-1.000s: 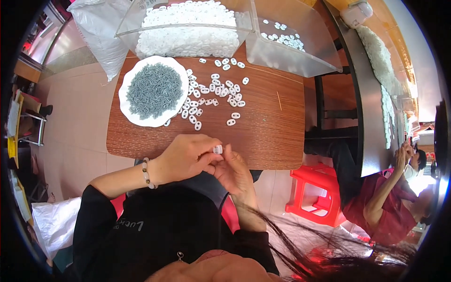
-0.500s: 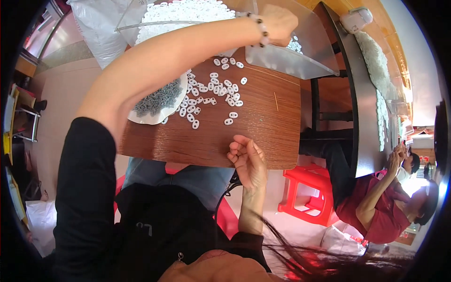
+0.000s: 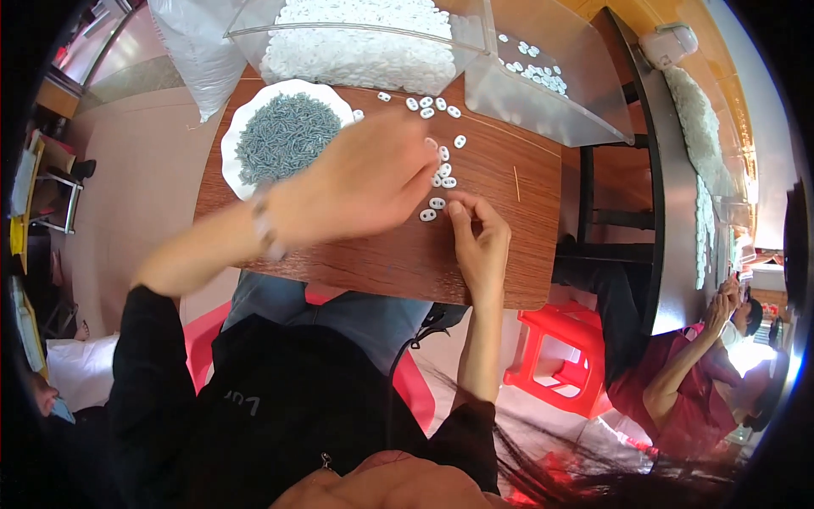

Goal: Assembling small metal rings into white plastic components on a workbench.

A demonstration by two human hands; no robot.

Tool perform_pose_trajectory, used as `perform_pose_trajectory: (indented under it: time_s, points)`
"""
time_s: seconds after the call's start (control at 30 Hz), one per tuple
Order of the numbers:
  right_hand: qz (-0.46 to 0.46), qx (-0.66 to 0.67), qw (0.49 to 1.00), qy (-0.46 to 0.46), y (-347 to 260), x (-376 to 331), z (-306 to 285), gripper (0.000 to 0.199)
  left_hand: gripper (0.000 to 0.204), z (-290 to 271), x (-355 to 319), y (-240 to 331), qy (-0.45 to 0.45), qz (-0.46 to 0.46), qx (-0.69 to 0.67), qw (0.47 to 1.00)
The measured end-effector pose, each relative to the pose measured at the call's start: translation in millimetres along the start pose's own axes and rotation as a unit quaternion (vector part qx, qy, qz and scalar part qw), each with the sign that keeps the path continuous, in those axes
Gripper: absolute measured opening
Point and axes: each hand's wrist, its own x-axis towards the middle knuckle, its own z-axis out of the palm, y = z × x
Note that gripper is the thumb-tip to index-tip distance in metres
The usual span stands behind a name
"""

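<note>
Over the middle of the brown table my left hand is smeared by motion, its fingers bent downward above small white oval pieces with two holes. Whether it holds anything does not show. My right hand is at the right, close to two of these pieces. Its thumb and forefinger come together in a pinch; what lies between the tips, if anything, is too small to make out. Left of my left hand, a white scalloped plate holds a heap of small grey-blue rod-like pieces.
A clear bin full of white pieces stands at the back, beside another clear bin with fewer. A thin stick lies at the table's right. Beyond are a red stool, a dark table and a seated co-worker.
My left hand has come back from the right-hand bin to above the white pieces. My right hand has moved forward and slightly right, its thumb and forefinger drawing together. The view has shifted slightly.
</note>
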Motion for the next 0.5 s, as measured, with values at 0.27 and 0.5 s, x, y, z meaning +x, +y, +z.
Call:
perform_pose_trajectory:
  time_s: [0.27,0.5]
  points:
    - [-0.192,-0.173,0.965,-0.034,-16.5,28.9,33.7,0.015,0.007,-11.7,-128.6,33.0,-0.083,-0.294,-0.217,0.927]
    - [-0.222,-0.194,0.954,-0.051,-28.5,37.0,55.9,0.017,0.011,-7.0,-149.8,31.1,-0.020,-0.299,-0.255,0.919]
